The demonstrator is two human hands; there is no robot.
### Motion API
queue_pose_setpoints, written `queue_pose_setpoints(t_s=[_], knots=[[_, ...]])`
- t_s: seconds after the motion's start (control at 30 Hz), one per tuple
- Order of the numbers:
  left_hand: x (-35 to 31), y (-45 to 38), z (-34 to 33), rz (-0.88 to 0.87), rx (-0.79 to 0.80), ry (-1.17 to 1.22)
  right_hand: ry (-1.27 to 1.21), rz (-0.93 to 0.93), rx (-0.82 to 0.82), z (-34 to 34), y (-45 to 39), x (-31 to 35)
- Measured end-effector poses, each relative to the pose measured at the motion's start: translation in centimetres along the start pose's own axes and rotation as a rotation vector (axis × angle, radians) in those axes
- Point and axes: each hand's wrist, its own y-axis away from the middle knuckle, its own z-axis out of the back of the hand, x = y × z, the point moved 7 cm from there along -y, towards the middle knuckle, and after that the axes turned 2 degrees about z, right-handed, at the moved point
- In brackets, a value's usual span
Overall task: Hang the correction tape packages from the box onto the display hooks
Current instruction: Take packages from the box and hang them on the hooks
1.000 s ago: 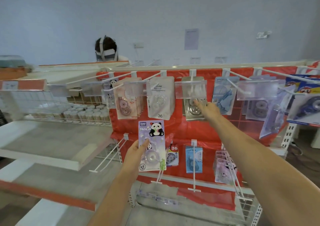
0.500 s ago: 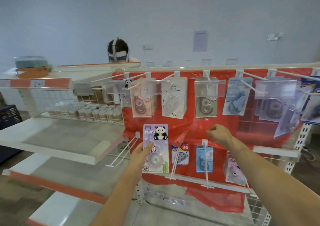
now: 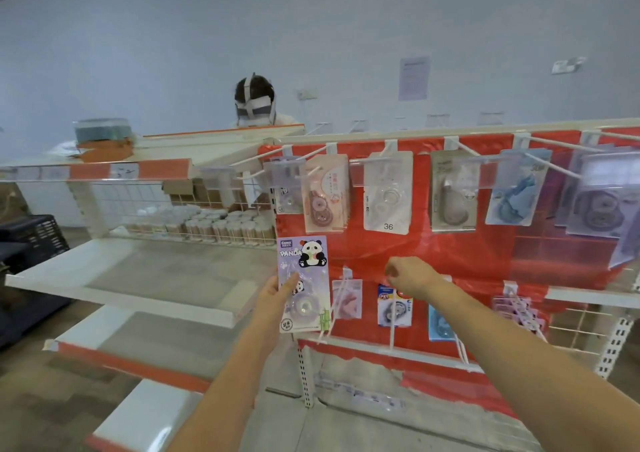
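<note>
At your far left a dark crate (image 3: 33, 240) sits low beside the white shelf (image 3: 114, 292), whose front edge runs toward you with bare board behind it and another shelf edge trimmed in orange (image 3: 131, 368) below. Small jars (image 3: 221, 228) line the back of that shelf behind a wire rail. Beyond the top ledge a person's head (image 3: 254, 99) shows. Your left hand (image 3: 277, 301) grips the panda package (image 3: 304, 283) by its lower left side, thumb across the front, holding it upright just at the left edge of the red backing panel (image 3: 460, 254), off any hook. Right beside the card's lower right corner a white hook (image 3: 334, 307) juts out toward you with a pink package (image 3: 347, 298) on it. Your right hand (image 3: 410, 276) hangs in front of the panel with fingers curled into a loose fist, holding nothing, above a hook carrying a blue package (image 3: 394, 304). Between the upper row and the lower hooks there is a band of bare red panel. Above, hooks carry a pink package (image 3: 325, 195), a clear package marked 36 (image 3: 388, 197), a grey package (image 3: 453, 193) and a light blue package (image 3: 517, 191), each behind clear label holders. Farther right, purple packages (image 3: 519, 311) crowd a lower hook near the shelf upright (image 3: 614, 344).
</note>
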Motion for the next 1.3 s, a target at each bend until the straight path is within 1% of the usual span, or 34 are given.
queue_pose_setpoints(t_s=[0.1, 0.2, 0.27, 0.4, 0.53, 0.63, 0.8, 0.9, 1.0, 1.1, 1.3], knots=[[-2.1, -0.6, 2.6, -0.033, -0.027, -0.044, 0.042, 0.085, 0.042, -0.9, -0.4, 3.9], [-4.4, -1.3, 4.8, -0.085, -0.115, -0.1, 0.067, 0.185, 0.065, -1.2, -1.0, 7.4], [-6.0, -1.7, 5.8, -0.122, -0.141, -0.095, 0.067, 0.247, 0.074, -0.9, -1.6, 9.2], [-8.1, -2.2, 6.9, -0.149, -0.182, -0.076, 0.107, 0.353, 0.087, -0.8, -2.0, 11.8], [-9.6, -3.0, 7.3, -0.172, -0.183, -0.037, 0.08, 0.395, 0.102, -1.0, -2.3, 12.9], [-10.5, -3.6, 7.7, -0.192, -0.16, -0.005, 0.079, 0.388, 0.117, -1.1, -2.5, 12.9], [-11.4, -5.0, 8.1, -0.246, -0.058, -0.007, 0.079, 0.328, 0.115, -0.6, -3.5, 13.0], [-11.4, -6.3, 9.2, -0.218, -0.039, 0.008, 0.048, 0.281, 0.082, -0.7, -4.1, 14.3], [-11.0, -7.6, 10.1, -0.171, -0.001, -0.026, 0.037, 0.235, 0.087, -1.7, -4.8, 16.1], [-10.7, -8.8, 10.9, -0.15, 0.035, -0.111, 0.042, 0.212, 0.095, -2.8, -5.5, 18.1], [-11.2, -11.2, 11.5, -0.206, 0.132, -0.173, 0.006, 0.146, 0.113, -5.2, -5.8, 20.1]])
